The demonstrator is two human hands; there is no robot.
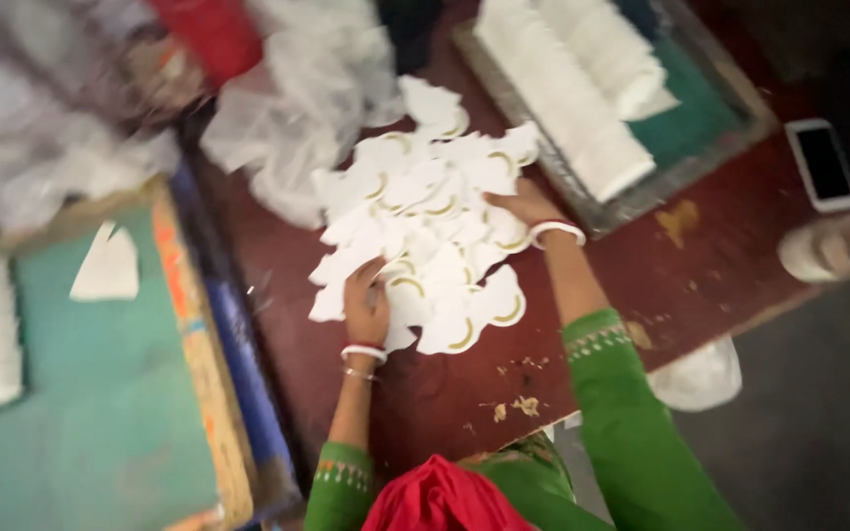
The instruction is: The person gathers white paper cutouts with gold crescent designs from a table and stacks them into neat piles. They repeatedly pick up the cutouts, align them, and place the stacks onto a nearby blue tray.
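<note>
I see both hands resting on a loose heap of white, fan-shaped paper cut-outs with gold curved edging [425, 221], which lies near the middle of a dark red-brown tabletop [720, 256].

1. The left hand [366, 303] lies at the heap's near-left edge. Its fingers curl down onto the cut-outs; I cannot tell whether they pinch a piece or only press on it. 2 bangles sit on this wrist, 1 white and red, 1 thin and metallic.

2. The right hand [521, 205] lies palm down at the heap's right edge, fingers spread flat over the cut-outs. A white bangle [556, 231] circles the wrist. Both arms wear green sleeves with pale embroidered cuffs.

3. Beyond the heap, a crumpled sheet of clear plastic film [297, 98] touches its far-left edge.

4. To the right of the heap, a grey-framed printing screen with a green mesh [710, 113] carries 2 long rows of stacked white paper pieces [573, 88].

5. To the left, a wooden-framed screen with a teal surface [81, 393] holds 1 single white fan-shaped cut-out [107, 265], well apart from the heap.

6. A white-cased smartphone [822, 164] lies face up at the table's right edge. Small tan scraps are scattered on the table between the arms.
</note>
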